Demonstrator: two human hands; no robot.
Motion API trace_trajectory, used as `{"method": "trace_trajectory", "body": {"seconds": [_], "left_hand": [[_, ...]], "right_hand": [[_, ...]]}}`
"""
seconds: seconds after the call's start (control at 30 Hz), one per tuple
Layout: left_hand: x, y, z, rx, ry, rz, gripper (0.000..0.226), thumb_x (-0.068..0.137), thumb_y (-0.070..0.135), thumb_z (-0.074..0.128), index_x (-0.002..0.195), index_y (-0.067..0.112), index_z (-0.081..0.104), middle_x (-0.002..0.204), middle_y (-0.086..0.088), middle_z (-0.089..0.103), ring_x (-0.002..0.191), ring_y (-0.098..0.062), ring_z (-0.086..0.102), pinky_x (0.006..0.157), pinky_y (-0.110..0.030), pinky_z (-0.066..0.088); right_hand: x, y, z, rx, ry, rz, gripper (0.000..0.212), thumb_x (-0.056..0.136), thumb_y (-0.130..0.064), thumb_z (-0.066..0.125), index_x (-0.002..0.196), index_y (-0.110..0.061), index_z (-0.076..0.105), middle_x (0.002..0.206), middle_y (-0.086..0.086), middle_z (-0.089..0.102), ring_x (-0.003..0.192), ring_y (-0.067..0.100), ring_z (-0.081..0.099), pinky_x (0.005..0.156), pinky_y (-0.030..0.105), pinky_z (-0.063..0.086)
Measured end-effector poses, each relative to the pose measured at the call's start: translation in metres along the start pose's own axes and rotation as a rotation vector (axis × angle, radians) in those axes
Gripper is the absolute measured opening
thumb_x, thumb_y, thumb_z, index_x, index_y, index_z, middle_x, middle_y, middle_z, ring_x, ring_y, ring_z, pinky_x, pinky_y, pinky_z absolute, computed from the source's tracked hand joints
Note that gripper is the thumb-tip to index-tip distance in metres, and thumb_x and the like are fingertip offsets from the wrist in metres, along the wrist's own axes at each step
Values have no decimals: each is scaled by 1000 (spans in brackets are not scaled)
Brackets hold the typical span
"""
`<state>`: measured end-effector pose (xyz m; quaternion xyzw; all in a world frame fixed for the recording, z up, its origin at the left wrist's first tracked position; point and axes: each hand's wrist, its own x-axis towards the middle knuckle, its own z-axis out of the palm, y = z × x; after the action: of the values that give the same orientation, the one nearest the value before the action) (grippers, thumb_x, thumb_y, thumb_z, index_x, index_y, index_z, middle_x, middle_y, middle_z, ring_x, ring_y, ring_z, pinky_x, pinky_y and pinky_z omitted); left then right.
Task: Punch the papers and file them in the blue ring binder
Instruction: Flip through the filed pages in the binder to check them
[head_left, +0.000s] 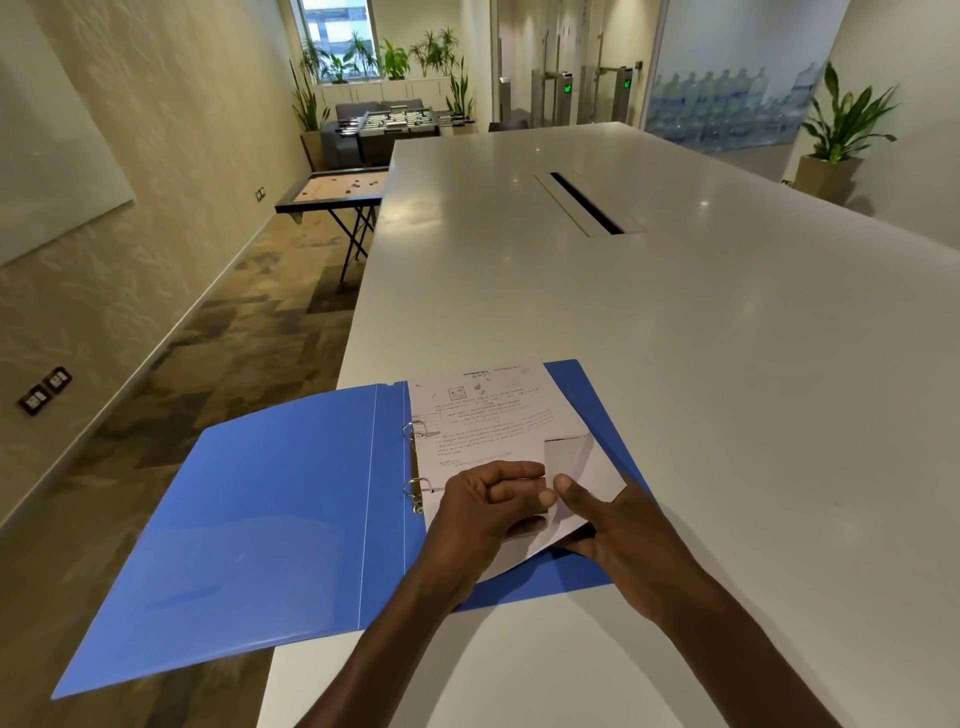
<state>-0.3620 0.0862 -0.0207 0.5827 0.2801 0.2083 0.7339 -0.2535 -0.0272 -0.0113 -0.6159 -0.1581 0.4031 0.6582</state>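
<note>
low in the frame, left hand (480, 512) and right hand (605, 530) pinch the papers' (483, 421) lower right corner; blue ring binder (270, 499) rings lie just left, nearer the left hand.

Single head-worn view, looking forward and down, close over the white table (675, 338) edge.

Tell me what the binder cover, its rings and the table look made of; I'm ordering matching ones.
Binder cover: looks like thin blue plastic, semi-gloss, with soft reflections and moulded spine creases. Rings: shiny silver metal, with bright glints. Table: smooth glossy white, faintly speckled, possibly solid surface or laminate; can't tell which.
</note>
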Motion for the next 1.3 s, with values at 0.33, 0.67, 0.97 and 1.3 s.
{"method": "trace_trajectory", "body": {"seconds": [0.33, 0.67, 0.97, 1.3], "left_hand": [[2, -1, -3, -59, -31, -6, 21, 84, 17, 67, 104, 9, 72, 84, -8, 73, 72, -18, 66, 70, -26, 58], [-1, 1, 2, 122, 9, 74, 35, 75, 35, 74, 98, 9, 74, 88, -11, 75, 80, -26, 71, 78, -36, 60], [-25, 32, -3, 77, 409, 129, 22, 75, 24, 81, 93, 13, 74, 83, 2, 77, 75, -17, 73, 81, -41, 60], [-113, 42, -67, 3, 925, 306, 22, 68, 27, 79, 78, 16, 62, 73, 1, 73, 67, -16, 71, 71, -30, 57]], "right_hand": [[0, -1, -1, 104, -71, 41, 33, 86, -16, 65, 117, -12, 57, 99, 13, 68, 79, 27, 71, 52, 28, 57], [3, 4, 0, -76, -6, 30, 45, 83, -27, 69, 121, -6, 58, 94, 11, 68, 67, 18, 71, 48, 18, 52], [6, -2, -6, -40, 42, 5, 15, 87, -30, 66, 96, -29, 55, 91, 0, 70, 85, 19, 69, 63, 31, 59], [8, 5, -12, -210, 63, -30, 10, 89, -31, 66, 90, -36, 58, 102, -10, 67, 100, 16, 63, 93, 40, 52]]}}
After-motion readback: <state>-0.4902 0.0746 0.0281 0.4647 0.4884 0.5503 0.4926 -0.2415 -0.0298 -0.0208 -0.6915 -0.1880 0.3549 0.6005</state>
